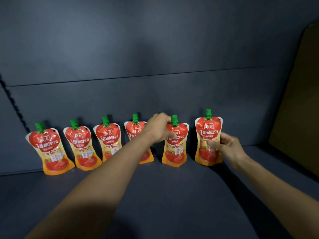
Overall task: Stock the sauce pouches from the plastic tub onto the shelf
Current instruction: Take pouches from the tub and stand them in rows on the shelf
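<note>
Several red and orange tomato sauce pouches with green caps stand upright in a row along the back of the dark shelf. My left hand reaches over to the fifth pouch and grips its upper part just below the cap. My right hand pinches the right side of the sixth pouch, the last one on the right. The fourth pouch is partly hidden behind my left forearm. The plastic tub is out of view.
The shelf's dark back wall rises right behind the row. A brown cardboard-like side panel closes the shelf on the right. Bare shelf floor lies in front of the pouches and to the right of the last one.
</note>
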The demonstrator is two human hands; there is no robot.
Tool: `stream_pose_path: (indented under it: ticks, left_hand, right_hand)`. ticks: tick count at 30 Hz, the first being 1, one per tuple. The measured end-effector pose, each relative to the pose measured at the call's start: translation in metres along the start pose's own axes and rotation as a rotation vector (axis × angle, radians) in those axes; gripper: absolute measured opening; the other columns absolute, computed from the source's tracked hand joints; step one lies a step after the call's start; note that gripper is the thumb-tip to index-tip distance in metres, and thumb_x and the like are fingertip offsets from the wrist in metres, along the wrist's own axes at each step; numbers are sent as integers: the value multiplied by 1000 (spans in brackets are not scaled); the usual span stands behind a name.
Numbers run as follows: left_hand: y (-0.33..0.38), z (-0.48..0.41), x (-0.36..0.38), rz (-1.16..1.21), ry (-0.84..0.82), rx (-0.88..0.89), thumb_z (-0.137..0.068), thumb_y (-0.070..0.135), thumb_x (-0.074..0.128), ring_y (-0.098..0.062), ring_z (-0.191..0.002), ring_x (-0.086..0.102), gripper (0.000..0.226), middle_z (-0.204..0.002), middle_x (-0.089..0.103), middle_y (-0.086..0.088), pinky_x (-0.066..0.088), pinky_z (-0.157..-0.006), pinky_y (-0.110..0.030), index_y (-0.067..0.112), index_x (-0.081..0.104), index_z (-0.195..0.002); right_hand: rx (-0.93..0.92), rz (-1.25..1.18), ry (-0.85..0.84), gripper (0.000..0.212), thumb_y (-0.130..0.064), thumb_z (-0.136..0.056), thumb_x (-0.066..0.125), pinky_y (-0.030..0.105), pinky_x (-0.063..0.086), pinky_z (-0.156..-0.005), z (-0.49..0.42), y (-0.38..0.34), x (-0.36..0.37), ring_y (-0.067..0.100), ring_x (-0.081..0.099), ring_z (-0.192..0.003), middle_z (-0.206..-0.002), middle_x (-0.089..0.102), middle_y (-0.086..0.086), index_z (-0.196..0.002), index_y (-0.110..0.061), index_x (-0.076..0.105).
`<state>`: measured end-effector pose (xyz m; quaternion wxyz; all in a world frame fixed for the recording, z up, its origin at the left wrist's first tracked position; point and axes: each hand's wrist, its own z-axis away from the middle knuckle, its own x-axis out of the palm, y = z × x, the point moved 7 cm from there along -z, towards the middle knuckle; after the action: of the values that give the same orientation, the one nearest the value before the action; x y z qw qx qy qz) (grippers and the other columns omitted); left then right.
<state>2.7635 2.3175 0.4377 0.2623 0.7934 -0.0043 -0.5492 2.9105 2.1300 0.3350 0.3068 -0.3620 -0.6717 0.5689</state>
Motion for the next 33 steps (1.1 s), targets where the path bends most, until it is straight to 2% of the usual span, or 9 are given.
stream_pose_path:
  ticks: [2, 4, 7, 9, 13, 20, 23, 28, 33]
  left_hand:
    - [7, -4, -8, -230, 15, 7, -70, 42, 83, -24, -98, 62, 38, -100, 72, -2, 42, -93, -35, 15, 70, -95]
    - [8, -7, -13, -312, 33, 4, -71, 45, 82, -25, -101, 61, 41, -101, 71, -2, 37, -93, -37, 15, 68, -96]
    - [2, -8, -18, -270, 77, 14, -72, 36, 84, -24, -106, 61, 46, -110, 69, 0, 39, -89, -35, 18, 63, -108]
    - [-4, -8, -21, -200, 90, 2, -71, 30, 85, -24, -102, 62, 49, -107, 68, 3, 40, -81, -32, 23, 59, -111]
    - [-14, -12, -22, -137, 56, -19, -72, 27, 85, -22, -95, 64, 45, -99, 67, 5, 50, -81, -35, 24, 59, -109]
    - [-16, -10, -19, -80, 118, 10, -72, 23, 84, -22, -94, 66, 39, -99, 69, 5, 54, -84, -41, 28, 59, -101]
    - [-15, -10, -17, -73, 131, 29, -74, 21, 83, -23, -94, 66, 36, -99, 69, 4, 55, -82, -43, 28, 56, -96]
    - [-13, -11, -20, -116, 174, 32, -78, 19, 79, -24, -97, 64, 41, -96, 62, 7, 48, -79, -34, 23, 56, -112]
    - [-11, -8, -21, -168, 178, 21, -80, 21, 77, -22, -101, 63, 46, -108, 66, 4, 46, -86, -36, 24, 53, -119]
  right_hand:
    - [-3, 96, -41, 22, -2, -80, 73, 35, 55, -74, -4, -6, 1, 23, 72, -86, -93, 76, 4, -99, -12, 71]
    - [-9, 124, -66, 22, 1, -79, 73, 30, 55, -69, -7, -10, 1, 22, 72, -83, -91, 76, 4, -98, -11, 71]
    - [-31, 92, -79, 25, 4, -77, 73, 27, 54, -67, -10, -7, 4, 18, 73, -81, -90, 77, 2, -98, -10, 72]
    - [-41, 46, -77, 26, 8, -77, 71, 32, 56, -73, -14, -3, 11, 20, 73, -83, -92, 76, 4, -97, -10, 72]
    - [-33, 27, -89, 27, 6, -78, 72, 41, 56, -85, -25, 3, 28, 23, 72, -90, -97, 76, 6, -96, -13, 73]
    - [-23, 30, -93, 27, 1, -78, 73, 45, 55, -88, -34, 7, 36, 24, 72, -93, -97, 76, 4, -99, -16, 72]
    - [-16, 33, -87, 26, 1, -79, 73, 43, 55, -87, -35, 6, 37, 22, 72, -91, -93, 77, 0, -95, -18, 71]
    - [2, 46, -92, 25, 1, -80, 72, 40, 56, -85, -33, 3, 38, 21, 72, -92, -97, 76, 2, -98, -16, 70]
    - [14, 73, -89, 25, 4, -82, 69, 26, 54, -69, -26, -6, 41, 16, 70, -86, -96, 74, 1, -96, -16, 67]
